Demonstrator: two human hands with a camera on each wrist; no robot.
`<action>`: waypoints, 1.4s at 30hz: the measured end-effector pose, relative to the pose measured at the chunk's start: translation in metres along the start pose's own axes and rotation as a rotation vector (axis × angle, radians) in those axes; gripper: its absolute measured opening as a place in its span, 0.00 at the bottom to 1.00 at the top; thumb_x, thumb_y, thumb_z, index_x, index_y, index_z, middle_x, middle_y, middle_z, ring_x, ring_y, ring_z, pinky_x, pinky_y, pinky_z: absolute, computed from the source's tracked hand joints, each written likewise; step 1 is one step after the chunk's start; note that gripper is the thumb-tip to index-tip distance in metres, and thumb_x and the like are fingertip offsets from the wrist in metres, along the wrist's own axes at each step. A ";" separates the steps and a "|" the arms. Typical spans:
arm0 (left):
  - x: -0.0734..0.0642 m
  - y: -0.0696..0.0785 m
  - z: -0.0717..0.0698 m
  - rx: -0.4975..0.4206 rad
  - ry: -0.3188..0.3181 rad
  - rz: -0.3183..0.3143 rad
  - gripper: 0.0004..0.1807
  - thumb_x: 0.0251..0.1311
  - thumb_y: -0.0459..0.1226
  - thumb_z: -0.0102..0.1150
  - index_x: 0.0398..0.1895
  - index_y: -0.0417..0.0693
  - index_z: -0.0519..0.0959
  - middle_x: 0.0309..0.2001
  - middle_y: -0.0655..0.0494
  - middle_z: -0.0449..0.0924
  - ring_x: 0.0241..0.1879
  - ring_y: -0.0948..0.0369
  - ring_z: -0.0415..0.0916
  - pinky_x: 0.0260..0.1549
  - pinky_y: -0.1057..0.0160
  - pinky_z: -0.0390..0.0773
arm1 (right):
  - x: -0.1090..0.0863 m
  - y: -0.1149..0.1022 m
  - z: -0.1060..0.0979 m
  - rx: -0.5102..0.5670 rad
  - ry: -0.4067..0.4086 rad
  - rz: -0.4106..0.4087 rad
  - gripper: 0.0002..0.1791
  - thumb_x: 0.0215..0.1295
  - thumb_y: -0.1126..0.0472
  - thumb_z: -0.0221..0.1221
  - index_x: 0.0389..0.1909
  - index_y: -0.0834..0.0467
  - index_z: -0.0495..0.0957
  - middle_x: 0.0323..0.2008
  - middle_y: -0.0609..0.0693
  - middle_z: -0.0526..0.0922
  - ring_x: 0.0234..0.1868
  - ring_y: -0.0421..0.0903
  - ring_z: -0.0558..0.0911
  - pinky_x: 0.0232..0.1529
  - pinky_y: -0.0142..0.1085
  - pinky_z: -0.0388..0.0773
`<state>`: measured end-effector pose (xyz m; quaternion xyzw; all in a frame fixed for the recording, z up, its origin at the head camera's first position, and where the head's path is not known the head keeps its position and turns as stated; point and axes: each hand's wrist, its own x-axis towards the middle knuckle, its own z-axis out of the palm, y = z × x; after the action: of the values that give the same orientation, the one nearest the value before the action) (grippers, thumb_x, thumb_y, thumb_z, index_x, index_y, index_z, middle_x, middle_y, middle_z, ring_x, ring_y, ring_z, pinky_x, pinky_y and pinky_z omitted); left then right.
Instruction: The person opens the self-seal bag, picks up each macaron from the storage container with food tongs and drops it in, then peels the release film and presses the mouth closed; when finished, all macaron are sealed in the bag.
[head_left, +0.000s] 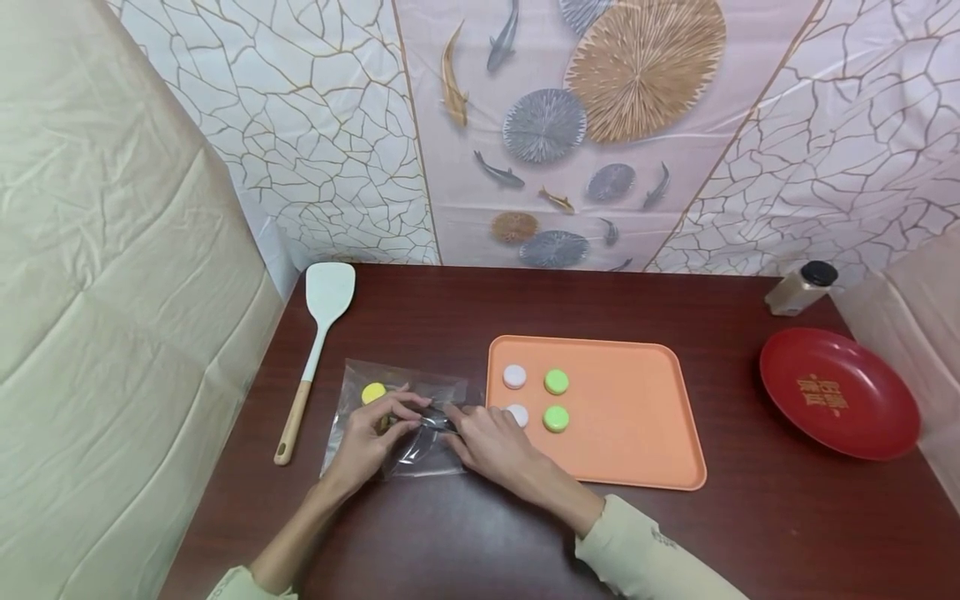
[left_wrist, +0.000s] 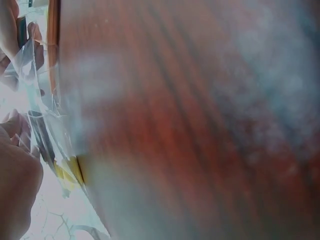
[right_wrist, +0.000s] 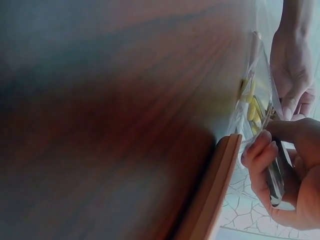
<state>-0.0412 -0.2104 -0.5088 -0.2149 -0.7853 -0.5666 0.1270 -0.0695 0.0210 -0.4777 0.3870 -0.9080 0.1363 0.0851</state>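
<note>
A clear plastic bag (head_left: 356,371) lies on the table with a yellow round piece (head_left: 373,392) at its left part; more yellow pieces (right_wrist: 251,100) show through the film in the right wrist view. My left hand (head_left: 366,439) pinches the bag's edge between thumb and fingers. Opposite it, my right hand (head_left: 495,442) curls its fingers round a dark, shiny object (right_wrist: 275,180) at the bag's opening; its kind is not clear. Just beyond the right hand, an orange tray (head_left: 622,408) carries white round pieces (head_left: 514,377) and green ones (head_left: 556,382). One white piece is partly hidden by that hand.
To the left lies a white spatula (head_left: 330,292) with a wooden handle. A red oval plate (head_left: 840,392) sits at the right, and behind it a black-lidded jar (head_left: 801,288) stands tilted-looking near the back corner. Patterned cloth hangs along the table's rear edge.
</note>
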 end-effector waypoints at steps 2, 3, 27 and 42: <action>0.001 0.000 0.001 0.000 0.006 -0.001 0.11 0.59 0.16 0.70 0.36 0.38 0.86 0.51 0.39 0.91 0.66 0.33 0.81 0.77 0.60 0.71 | 0.000 0.002 0.003 0.019 0.012 -0.001 0.15 0.73 0.49 0.72 0.43 0.56 0.81 0.22 0.52 0.84 0.19 0.49 0.84 0.15 0.41 0.76; 0.001 0.000 0.001 0.006 0.009 -0.001 0.11 0.59 0.16 0.70 0.37 0.37 0.86 0.51 0.39 0.91 0.66 0.33 0.81 0.77 0.60 0.71 | 0.000 0.004 0.005 0.031 0.016 -0.002 0.15 0.73 0.49 0.72 0.44 0.56 0.81 0.22 0.52 0.84 0.19 0.49 0.84 0.14 0.41 0.76; 0.002 0.000 -0.003 0.096 0.146 -0.028 0.13 0.62 0.17 0.70 0.39 0.43 0.87 0.52 0.44 0.91 0.65 0.35 0.82 0.76 0.67 0.70 | -0.043 0.038 -0.046 0.306 -0.072 0.111 0.19 0.66 0.57 0.76 0.54 0.58 0.86 0.18 0.39 0.70 0.22 0.37 0.72 0.23 0.34 0.72; 0.003 0.000 -0.001 0.176 0.158 0.030 0.14 0.60 0.18 0.73 0.40 0.44 0.88 0.51 0.47 0.92 0.63 0.34 0.83 0.74 0.69 0.71 | -0.143 0.109 -0.110 0.455 -0.158 0.208 0.17 0.69 0.57 0.76 0.53 0.52 0.82 0.26 0.31 0.71 0.26 0.27 0.69 0.27 0.28 0.70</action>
<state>-0.0440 -0.2110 -0.5065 -0.1691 -0.8164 -0.5085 0.2152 -0.0451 0.2250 -0.4307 0.3101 -0.8928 0.3143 -0.0895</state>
